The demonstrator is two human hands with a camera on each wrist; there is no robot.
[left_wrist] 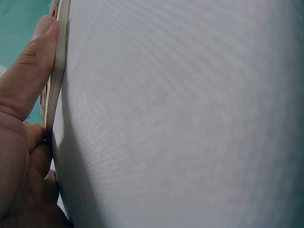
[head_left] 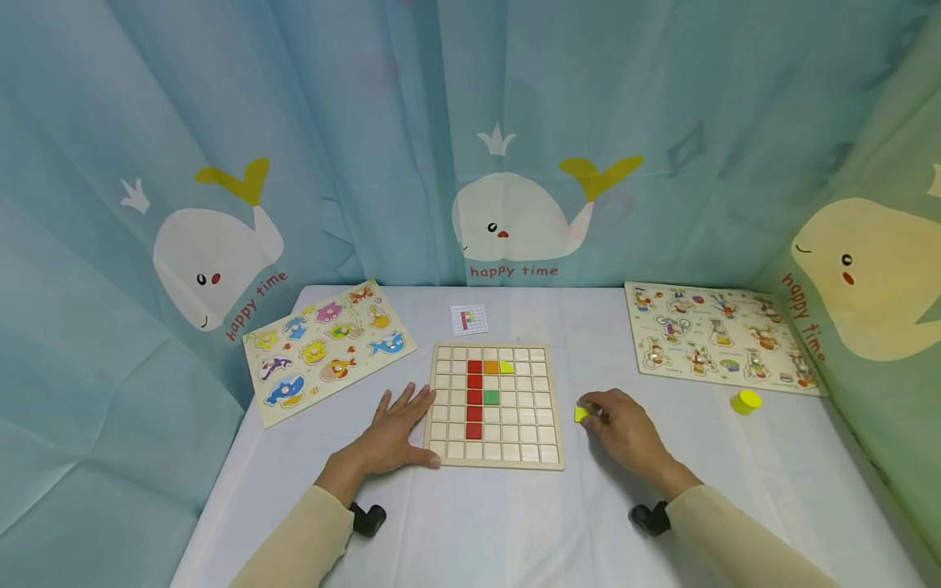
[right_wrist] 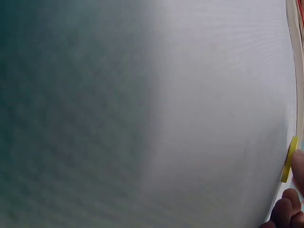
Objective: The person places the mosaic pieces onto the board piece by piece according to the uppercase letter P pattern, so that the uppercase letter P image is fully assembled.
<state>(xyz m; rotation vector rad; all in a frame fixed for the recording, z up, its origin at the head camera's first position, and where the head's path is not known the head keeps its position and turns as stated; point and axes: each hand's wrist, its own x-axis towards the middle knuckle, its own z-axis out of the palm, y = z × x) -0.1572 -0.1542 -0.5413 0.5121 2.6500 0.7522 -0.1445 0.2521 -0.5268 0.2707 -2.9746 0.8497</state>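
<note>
Three boards lie on your worktop (head_left: 515,523), which is covered in a pale cloth and walled on three sides by blue curtains (head_left: 367,122) printed with whales and the words "happy time". Your grid board (head_left: 494,406) sits in the middle, with red tiles in a column, an orange and a yellow one beside its top, and a green one lower down. Your left hand (head_left: 393,429) lies flat and relaxed on the cloth, its thumb pressed against the grid board's left edge. Your right hand (head_left: 623,423) rests just right of the board, fingers pinching a yellow tile (head_left: 581,413) low on the cloth. A small pattern card (head_left: 469,319) lies behind the grid board. An animal puzzle (head_left: 327,349) lies far left, a figure puzzle (head_left: 720,336) far right, with a yellow cup (head_left: 746,401) near it.
</note>
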